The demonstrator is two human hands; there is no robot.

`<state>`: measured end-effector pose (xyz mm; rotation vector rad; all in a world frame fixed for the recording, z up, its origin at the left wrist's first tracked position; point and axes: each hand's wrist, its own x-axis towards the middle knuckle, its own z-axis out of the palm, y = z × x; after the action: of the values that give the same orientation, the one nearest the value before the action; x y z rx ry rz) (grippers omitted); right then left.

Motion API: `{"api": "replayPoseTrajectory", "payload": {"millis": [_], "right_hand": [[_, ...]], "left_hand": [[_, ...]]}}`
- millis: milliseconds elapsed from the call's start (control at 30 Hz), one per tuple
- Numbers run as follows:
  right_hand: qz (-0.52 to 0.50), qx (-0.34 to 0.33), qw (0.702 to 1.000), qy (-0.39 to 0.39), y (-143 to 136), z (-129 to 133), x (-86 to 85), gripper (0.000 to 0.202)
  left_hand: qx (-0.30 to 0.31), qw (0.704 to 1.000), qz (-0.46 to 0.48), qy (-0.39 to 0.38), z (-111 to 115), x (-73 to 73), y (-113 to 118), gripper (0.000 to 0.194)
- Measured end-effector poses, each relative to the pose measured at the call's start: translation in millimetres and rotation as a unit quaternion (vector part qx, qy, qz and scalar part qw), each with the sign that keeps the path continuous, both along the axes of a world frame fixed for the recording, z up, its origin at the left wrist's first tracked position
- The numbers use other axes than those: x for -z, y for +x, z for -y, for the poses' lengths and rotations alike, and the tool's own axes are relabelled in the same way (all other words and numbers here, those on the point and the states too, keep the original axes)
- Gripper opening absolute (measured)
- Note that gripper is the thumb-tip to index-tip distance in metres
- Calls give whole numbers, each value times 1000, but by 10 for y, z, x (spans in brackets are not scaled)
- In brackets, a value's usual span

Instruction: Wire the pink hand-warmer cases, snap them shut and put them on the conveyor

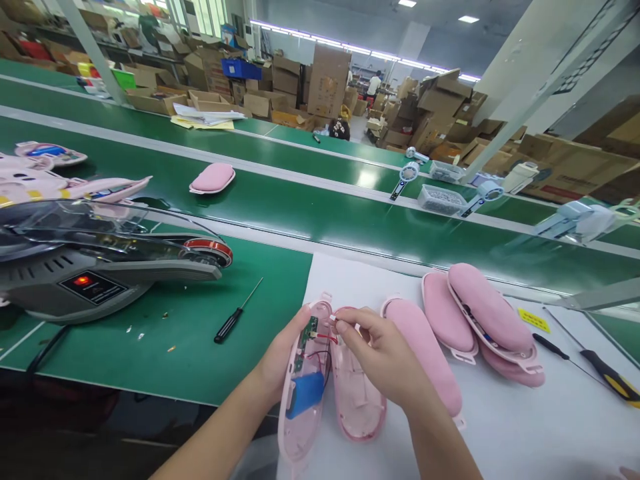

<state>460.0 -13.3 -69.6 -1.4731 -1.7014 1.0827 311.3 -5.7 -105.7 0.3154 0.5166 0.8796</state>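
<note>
An oblong pink casing lies opened in two halves. My left hand (280,357) is closed around the edge of the left half (295,433), which is tilted and holds a green circuit board (307,340) and a blue battery (306,393). Thin red and black wires (325,339) run from it toward the other half (357,407). Above that half's upper end, my right hand (383,353) pinches a small white connector (333,319) between thumb and index finger. My right palm and fingers hide part of the second half.
Several closed pink casings (425,353) lie right on the white sheet (490,427). Screwdrivers (607,373) lie at far right; a black one (230,325) lies left. A grey machine with a red-lit panel (93,287) stands left. Behind runs a green conveyor (300,193) carrying another pink casing (213,179).
</note>
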Motion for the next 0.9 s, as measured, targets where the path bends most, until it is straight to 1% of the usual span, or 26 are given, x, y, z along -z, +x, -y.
{"api": "replayPoseTrajectory", "payload": {"millis": [133, 233, 467, 600, 700, 800, 900], "right_hand": [[-34, -23, 997, -69, -56, 23, 0, 21], [-14, -39, 996, -84, -105, 38, 19, 17], [31, -61, 997, -35, -126, 37, 22, 16], [44, -82, 996, -17, -111, 34, 10, 19], [73, -65, 995, -8, -135, 48, -22, 21], [112, -47, 992, 20, -178, 83, -60, 26], [134, -48, 988, 52, -208, 114, -93, 28]], "left_hand": [[-10, 1000, -29, 6, 17, 2, 12, 46], [-19, 998, -53, 25, 43, 17, 16, 52], [-24, 997, -66, 42, 90, 33, 20, 57], [-21, 996, -67, 58, 88, 12, 37, 54], [-20, 996, -63, 65, 90, 3, 56, 51], [-25, 994, -69, 86, 99, -22, 72, 51], [-28, 985, -111, 129, 113, -66, 82, 55]]}}
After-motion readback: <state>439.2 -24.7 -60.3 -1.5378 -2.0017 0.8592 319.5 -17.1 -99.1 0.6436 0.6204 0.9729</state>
